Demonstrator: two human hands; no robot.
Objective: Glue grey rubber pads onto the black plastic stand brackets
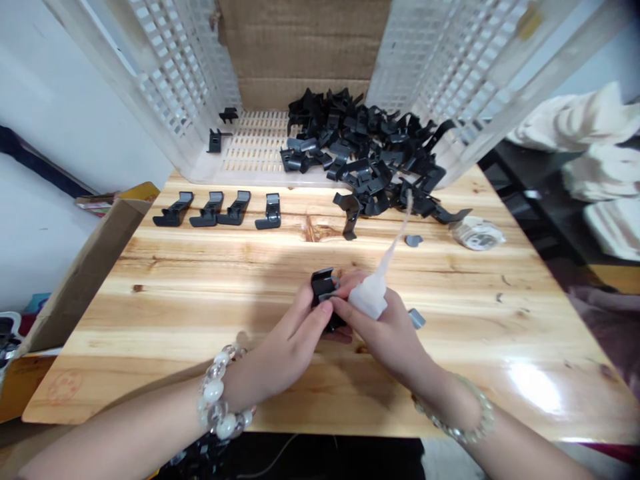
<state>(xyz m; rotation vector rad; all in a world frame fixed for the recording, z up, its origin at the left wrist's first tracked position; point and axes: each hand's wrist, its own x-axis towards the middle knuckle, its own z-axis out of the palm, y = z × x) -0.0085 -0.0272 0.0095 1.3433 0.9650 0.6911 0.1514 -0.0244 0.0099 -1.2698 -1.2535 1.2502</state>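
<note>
My left hand (293, 333) is closed around a black plastic bracket (323, 283) above the middle of the table. In my right hand (395, 333) sits a small white bottle (370, 298) with a long thin nozzle pointing up and away. The thumb and fingertips of that hand also meet the bracket, pressing at a small grey piece (327, 295) on it. The lower part of the bracket is partly hidden by my fingers. Two loose grey pieces lie nearby: one grey pad (416, 319) beside my right hand, another grey pad (413, 241) farther back.
Several black brackets (270, 212) stand in a row at the back left. A large heap of black brackets (360, 133) spills from a white plastic crate (250, 177) lying on its side. A wrapped tape roll (479, 233) lies at right. White stacked material (595, 147) stands beyond.
</note>
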